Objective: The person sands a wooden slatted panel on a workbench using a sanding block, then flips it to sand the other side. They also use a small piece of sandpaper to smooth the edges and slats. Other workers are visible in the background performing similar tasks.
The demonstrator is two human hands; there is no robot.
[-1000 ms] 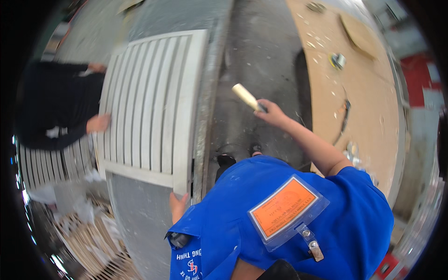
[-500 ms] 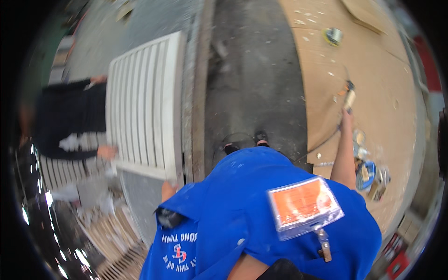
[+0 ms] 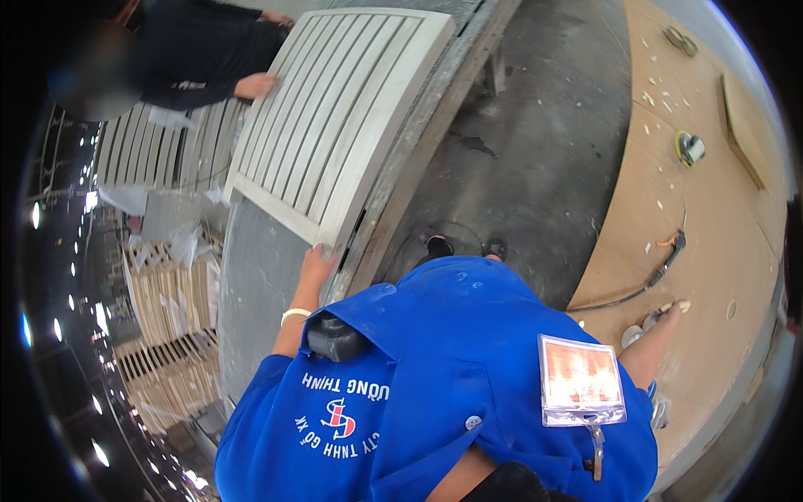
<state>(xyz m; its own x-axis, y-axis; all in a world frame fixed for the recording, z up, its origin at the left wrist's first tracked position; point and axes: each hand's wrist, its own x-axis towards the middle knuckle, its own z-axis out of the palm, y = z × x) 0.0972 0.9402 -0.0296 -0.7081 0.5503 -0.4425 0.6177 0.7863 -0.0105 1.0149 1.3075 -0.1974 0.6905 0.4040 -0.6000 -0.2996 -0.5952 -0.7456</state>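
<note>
A pale slatted wooden panel lies on a grey workbench to my left. My left hand grips its near corner, the fingers bent over the edge. On the right, my right hand is over a cardboard-covered table, closed on what looks like a small pale piece; its exact kind is too small to make out. Just beyond that hand lies an air blow gun with orange on it, joined to a dark hose.
Across the panel, a co-worker in dark clothes has a hand on its far-left edge. A round sander, a wooden board and a tape roll lie on the cardboard. Stacked slatted pieces stand at left.
My view has swung, so the panel appears tilted and my left hand now shows fully at its corner. My right hand has come back nearer, away from the air blow gun.
</note>
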